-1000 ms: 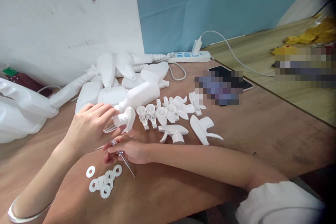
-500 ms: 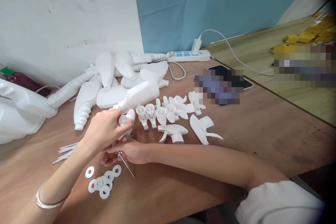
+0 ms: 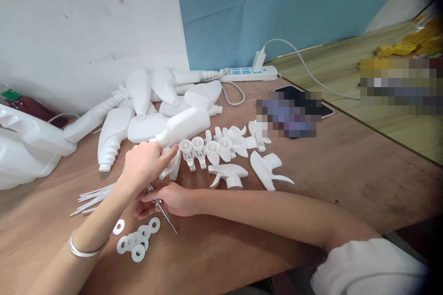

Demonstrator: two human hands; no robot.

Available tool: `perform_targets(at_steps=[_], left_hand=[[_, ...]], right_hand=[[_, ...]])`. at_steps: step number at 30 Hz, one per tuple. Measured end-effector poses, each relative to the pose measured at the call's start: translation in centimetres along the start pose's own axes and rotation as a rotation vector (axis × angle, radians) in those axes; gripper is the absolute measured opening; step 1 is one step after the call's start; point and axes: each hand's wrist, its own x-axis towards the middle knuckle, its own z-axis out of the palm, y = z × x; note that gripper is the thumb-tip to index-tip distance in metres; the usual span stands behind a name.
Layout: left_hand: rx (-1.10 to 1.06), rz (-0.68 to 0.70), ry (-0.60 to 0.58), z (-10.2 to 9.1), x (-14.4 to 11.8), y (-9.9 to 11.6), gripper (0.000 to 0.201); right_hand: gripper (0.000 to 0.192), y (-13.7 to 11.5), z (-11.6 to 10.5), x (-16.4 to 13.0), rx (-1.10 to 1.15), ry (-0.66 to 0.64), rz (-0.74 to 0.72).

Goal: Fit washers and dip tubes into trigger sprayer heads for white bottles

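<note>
My left hand [image 3: 142,162] is closed around a white trigger spray head [image 3: 175,166], its thumb lying along the top; the palm hides part of the piece. Just below it, my right hand [image 3: 169,197] grips thin metal tweezers [image 3: 166,216], whose pointed end slants down toward the table. Several flat white ring washers [image 3: 138,252] lie in a loose cluster near the front, below both hands. More white trigger spray heads [image 3: 228,175] sit to the right of my left hand, some upside down with their round collars facing up. Thin white tubes [image 3: 93,197] are partly covered by my left forearm.
White plastic bottles [image 3: 188,124] are heaped at the back against the wall. A large white jug [image 3: 31,147] and a dark red bottle [image 3: 34,108] stand at the left. Behind are a power strip [image 3: 249,73] and its cable; a phone [image 3: 297,97] lies at the right.
My left hand has shifted slightly right and turned, tipping the spray head so its round opening no longer faces up. My right hand and the tweezers have stayed nearly still.
</note>
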Motion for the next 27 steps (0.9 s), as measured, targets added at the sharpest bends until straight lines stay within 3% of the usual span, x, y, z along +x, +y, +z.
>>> perform_targets(at_steps=[8,16,27], left_hand=[[-0.162,-0.014,-0.087,0.2,0.7,0.1,0.066],[-0.494,0.153,-0.281,0.3,0.6,-1.7,0.053],[-0.618,0.264,-0.509,-0.1,-0.9,-2.9,0.046]], right_hand=[[0.034,0.2,-0.3,0.2,0.014,-0.009,-0.032],[0.034,0.7,-0.8,0.5,0.031,-0.012,-0.023],[0.032,0.4,-0.6,0.2,0.012,-0.034,-0.021]])
